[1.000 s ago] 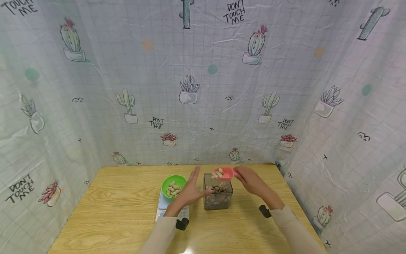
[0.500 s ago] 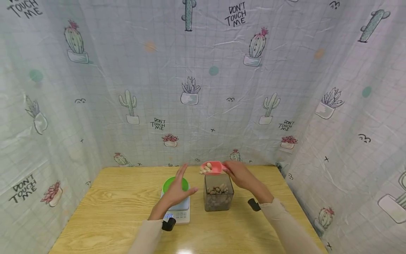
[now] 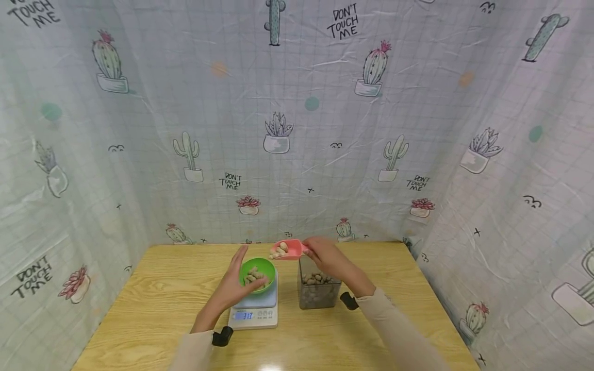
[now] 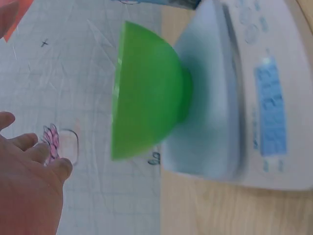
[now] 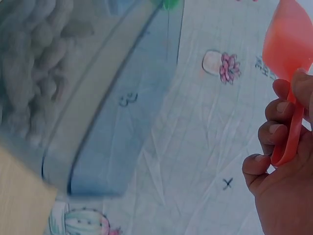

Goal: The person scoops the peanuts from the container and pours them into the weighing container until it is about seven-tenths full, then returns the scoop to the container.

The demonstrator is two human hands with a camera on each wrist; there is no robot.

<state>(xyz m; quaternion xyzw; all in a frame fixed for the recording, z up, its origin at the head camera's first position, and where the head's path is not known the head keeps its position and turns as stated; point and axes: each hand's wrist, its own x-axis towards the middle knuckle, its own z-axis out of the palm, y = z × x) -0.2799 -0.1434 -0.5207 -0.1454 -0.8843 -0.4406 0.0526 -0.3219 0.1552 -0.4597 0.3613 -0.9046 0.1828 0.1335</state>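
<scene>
My right hand (image 3: pixel 328 257) grips the handle of a pink scoop (image 3: pixel 294 249), its fingers curled round it in the right wrist view. Several peanuts (image 3: pixel 279 250) lie in the scoop, which hangs in the air between the bowl and the bin. A green bowl (image 3: pixel 268 266) with peanuts in it stands on a white kitchen scale (image 3: pixel 255 318). To the left of the bowl, my left hand (image 3: pixel 232 287) is spread with its fingers extended and holds nothing. In the left wrist view the bowl (image 4: pixel 146 93) stands apart from that hand.
A clear grey plastic bin (image 3: pixel 319 296) partly filled with peanuts stands right of the scale, beneath my right forearm. The scale's display (image 3: pixel 246 316) is lit. Behind the wooden table (image 3: pixel 153 299) hangs a cactus-print curtain (image 3: pixel 297 170).
The loaded scoop in my right hand has moved left from above the bin toward the bowl. My left hand has shifted left too, uncovering the bowl and the scale's display.
</scene>
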